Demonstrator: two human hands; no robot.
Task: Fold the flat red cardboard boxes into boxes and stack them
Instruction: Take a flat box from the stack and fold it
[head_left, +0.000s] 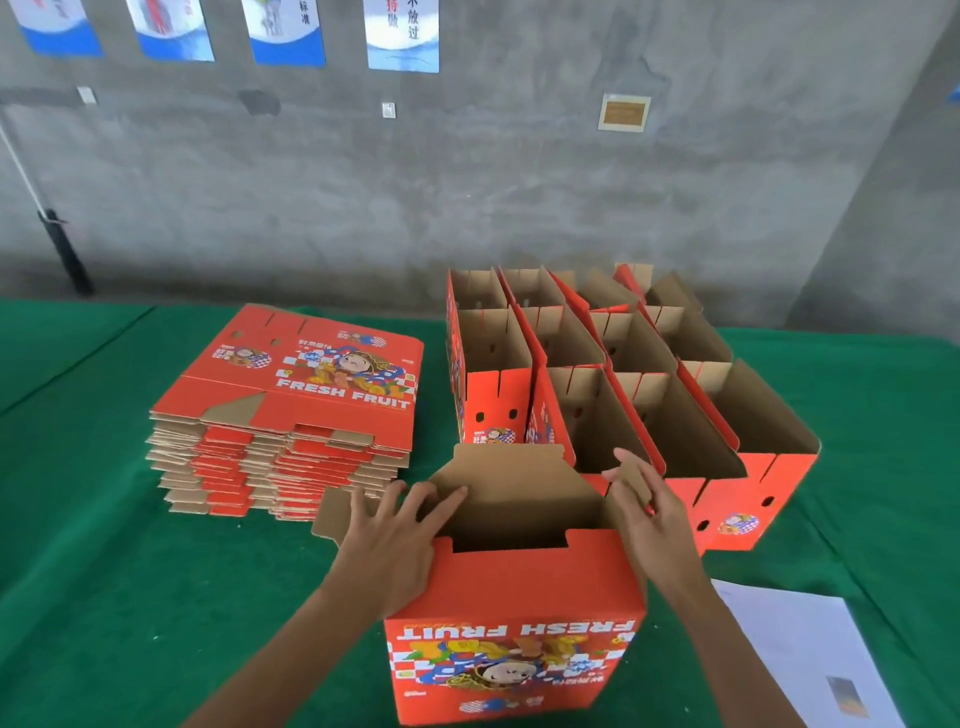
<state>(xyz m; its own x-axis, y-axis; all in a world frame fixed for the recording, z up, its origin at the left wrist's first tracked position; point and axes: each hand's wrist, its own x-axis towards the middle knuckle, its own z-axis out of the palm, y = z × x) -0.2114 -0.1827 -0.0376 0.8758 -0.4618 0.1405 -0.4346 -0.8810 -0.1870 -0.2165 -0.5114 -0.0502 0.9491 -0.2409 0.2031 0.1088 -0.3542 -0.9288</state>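
Note:
A red "FRESH FRUIT" box (519, 613) stands upside down in front of me, its brown bottom flaps up and spread. My left hand (395, 530) lies on the left flap with fingers spread and fairly straight, pressing it inward. My right hand (649, 509) pinches the right flap between thumb and fingers. To the left lies a pile of flat red cardboard boxes (291, 410). Behind and to the right stand several folded open boxes (623, 374) in rows, brown insides showing.
A green cloth covers the table (130, 571). A white sheet of paper (800, 660) lies at the near right. A grey concrete wall (467, 182) with posters rises behind the table's far edge.

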